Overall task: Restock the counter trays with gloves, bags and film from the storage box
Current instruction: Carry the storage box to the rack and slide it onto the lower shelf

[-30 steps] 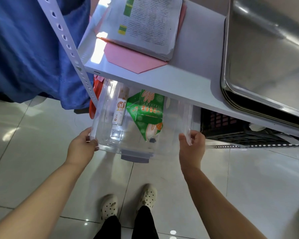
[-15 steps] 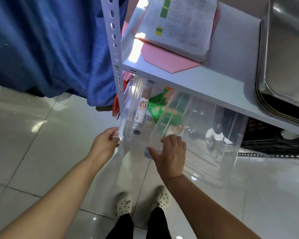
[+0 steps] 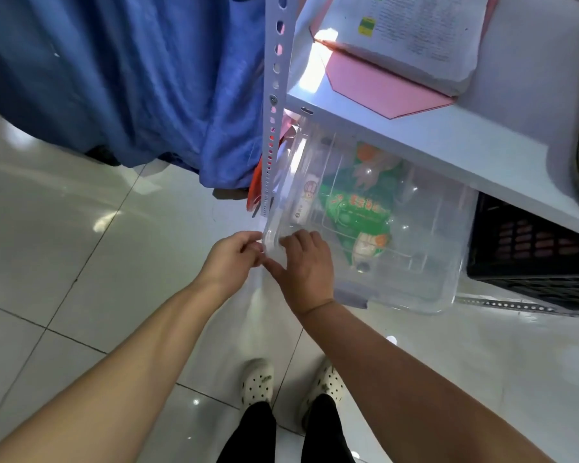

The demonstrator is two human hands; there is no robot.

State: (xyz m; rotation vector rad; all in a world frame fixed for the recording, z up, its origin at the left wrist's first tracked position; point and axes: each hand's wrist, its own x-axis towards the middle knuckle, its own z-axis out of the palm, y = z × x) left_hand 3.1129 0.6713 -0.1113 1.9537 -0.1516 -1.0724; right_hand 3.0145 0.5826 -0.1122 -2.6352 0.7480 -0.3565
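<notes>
The left hand and right hand both grip one corner of the clear box under the shelf's front edge; a green packet lies inside.

The box at the fingers is clear, glossy plastic. Just beyond them, the packet inside it is shiny green film. Above the fingers, the shelf and its holed post look like smooth, white-painted metal, and the paper is matt. To their left is soft blue cloth. The floor tiles below are glossy.
</notes>
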